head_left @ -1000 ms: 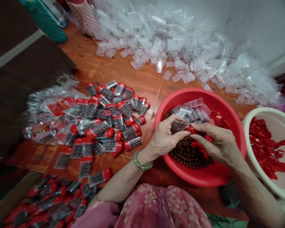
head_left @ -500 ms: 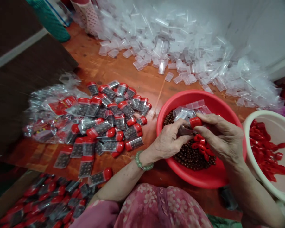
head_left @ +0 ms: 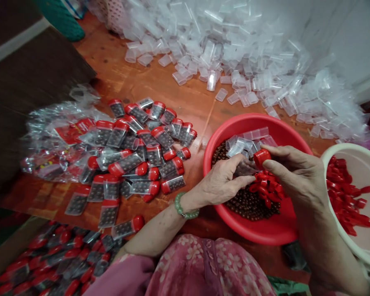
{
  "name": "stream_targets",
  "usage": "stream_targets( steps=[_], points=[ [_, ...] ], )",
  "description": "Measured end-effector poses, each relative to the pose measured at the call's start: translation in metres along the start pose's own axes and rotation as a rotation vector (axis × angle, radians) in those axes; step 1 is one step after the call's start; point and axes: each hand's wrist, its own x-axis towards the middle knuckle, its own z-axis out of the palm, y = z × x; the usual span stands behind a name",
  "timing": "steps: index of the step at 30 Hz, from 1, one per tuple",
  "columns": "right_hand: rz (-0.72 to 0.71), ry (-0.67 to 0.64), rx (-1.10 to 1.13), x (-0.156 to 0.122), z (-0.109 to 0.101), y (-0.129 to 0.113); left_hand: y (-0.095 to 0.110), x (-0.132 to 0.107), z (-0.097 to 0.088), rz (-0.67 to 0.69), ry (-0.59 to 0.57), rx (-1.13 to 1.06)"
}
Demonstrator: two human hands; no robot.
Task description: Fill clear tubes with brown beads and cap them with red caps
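Note:
My left hand grips a small clear plastic case holding dark beads, low over a red plastic basin. My right hand pinches a red cap between thumb and fingers, just right of the case and apart from it. Beneath the hands, the basin holds brown beads, a tangle of red caps and several empty clear cases. A green bead bracelet circles my left wrist.
A white basin of red caps stands to the right. Capped bead cases lie heaped on the orange table, beside clear bags. Clear cases pile up behind. A box of capped cases sits front left.
My right hand has moved up and to the right, lifting the red cap clear of the bowl's caps. My left hand still holds the case in nearly the same spot.

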Motion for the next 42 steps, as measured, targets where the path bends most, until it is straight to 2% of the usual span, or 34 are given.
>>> stream_targets(
  steps=[7, 12, 18, 24, 27, 30, 34, 38, 42],
  points=[
    [-0.283, -0.092, -0.302, 0.003, 0.004, -0.011, -0.005, 0.003, -0.001, 0.006, -0.008, 0.011],
    [-0.32, -0.181, -0.277, 0.006, 0.003, -0.009, -0.002, 0.001, 0.0, -0.02, -0.03, 0.102],
    [-0.293, -0.2, -0.315, 0.003, 0.0, -0.005, 0.002, 0.0, 0.001, -0.059, -0.023, 0.22],
    [-0.332, -0.284, -0.351, 0.003, -0.003, -0.013, -0.001, -0.002, 0.003, -0.008, -0.076, 0.299],
    [-0.367, -0.282, -0.376, 0.001, -0.001, -0.013, -0.003, -0.002, 0.002, -0.013, -0.091, 0.289],
    [-0.406, -0.258, -0.442, -0.004, 0.003, -0.012, -0.005, -0.001, 0.001, -0.014, -0.078, 0.197],
    [-0.467, -0.299, -0.642, -0.01, 0.007, -0.009, -0.007, 0.004, 0.001, 0.008, -0.056, -0.046],
    [-0.486, -0.346, -0.712, -0.014, 0.009, -0.002, -0.009, 0.007, 0.004, -0.092, -0.073, -0.22],
    [-0.576, -0.211, -0.899, -0.02, 0.014, 0.009, -0.015, 0.009, 0.008, -0.163, -0.151, -0.423]
  ],
)
